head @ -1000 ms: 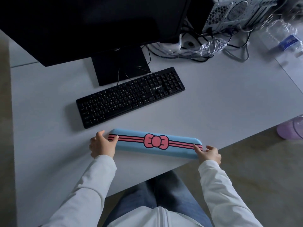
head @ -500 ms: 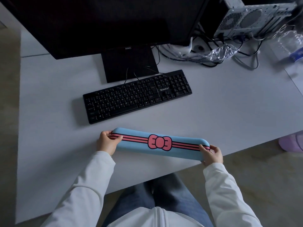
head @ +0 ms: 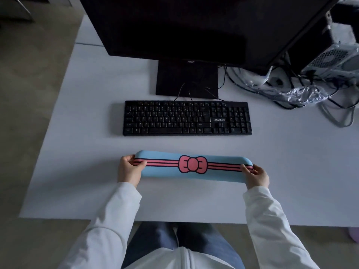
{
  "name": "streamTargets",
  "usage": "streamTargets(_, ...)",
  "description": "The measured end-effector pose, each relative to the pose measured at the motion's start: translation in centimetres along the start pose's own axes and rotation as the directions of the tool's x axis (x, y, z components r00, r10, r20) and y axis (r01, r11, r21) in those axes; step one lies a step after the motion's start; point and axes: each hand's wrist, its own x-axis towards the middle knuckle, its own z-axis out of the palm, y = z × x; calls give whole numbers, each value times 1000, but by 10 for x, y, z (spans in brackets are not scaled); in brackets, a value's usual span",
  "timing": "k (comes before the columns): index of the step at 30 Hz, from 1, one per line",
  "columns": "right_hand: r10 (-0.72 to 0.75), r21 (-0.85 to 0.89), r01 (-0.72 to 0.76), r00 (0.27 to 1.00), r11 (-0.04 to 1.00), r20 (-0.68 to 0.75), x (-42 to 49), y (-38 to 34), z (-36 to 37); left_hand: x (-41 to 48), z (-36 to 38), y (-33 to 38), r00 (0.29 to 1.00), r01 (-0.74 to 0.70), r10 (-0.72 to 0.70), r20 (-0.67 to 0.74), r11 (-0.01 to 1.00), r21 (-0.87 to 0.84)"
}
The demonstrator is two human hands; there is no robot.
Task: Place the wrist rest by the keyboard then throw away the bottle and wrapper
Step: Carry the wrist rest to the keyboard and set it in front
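Observation:
A long blue wrist rest [head: 167, 172] with pink stripes and a pink bow is held over the white desk [head: 81, 144], parallel to the black keyboard [head: 187, 118] and a short gap in front of it. My left hand [head: 129, 169] grips its left end and my right hand [head: 256, 176] grips its right end. A crumpled clear plastic wrapper [head: 299, 94] lies among cables at the back right. The bottle is out of view.
A black monitor [head: 194, 26] on its stand [head: 186, 78] rises behind the keyboard. A computer case [head: 334, 57] and tangled cables [head: 338, 113] fill the back right. A purple object [head: 354, 234] sits on the floor at the right edge.
Both hands have lifted the wrist rest and carried it forward, squaring it with the keyboard. The view has swung so the keyboard now lies straight ahead; the bottle has left the frame.

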Motion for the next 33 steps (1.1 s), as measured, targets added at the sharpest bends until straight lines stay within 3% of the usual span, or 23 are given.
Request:
streamTargets(9,-56,-66,56,998,996,1,13,-7,6,2,10,-3,994,-9,22,-105,992,128)
streamTargets(12,-162,-89,157,986,983,-43,9,-7,6,-4,13,2,968,-119,169,-184,960,253)
streamTargets(15,-319,-149,312,948,938,-25,2,-13,9,-16,24,10,943,-260,298,-147,937,231)
streamTargets(19,-568,-265,579,813,771,125,-17,-19,28,-29,44,15,877,-464,481,-3,847,258)
streamTargets(23,-682,-375,756,650,536,336,-36,-11,65,-36,71,4,750,-660,607,264,662,355)
streamTargets(25,-743,-392,820,555,416,374,-38,-3,87,-34,89,-10,684,-722,643,346,528,446)
streamTargets(28,-793,-410,861,465,301,394,-32,11,107,-29,107,-30,610,-764,696,378,393,511)
streamTargets(33,-842,-462,874,360,154,401,-20,20,111,-25,111,-43,562,-743,723,402,227,630)
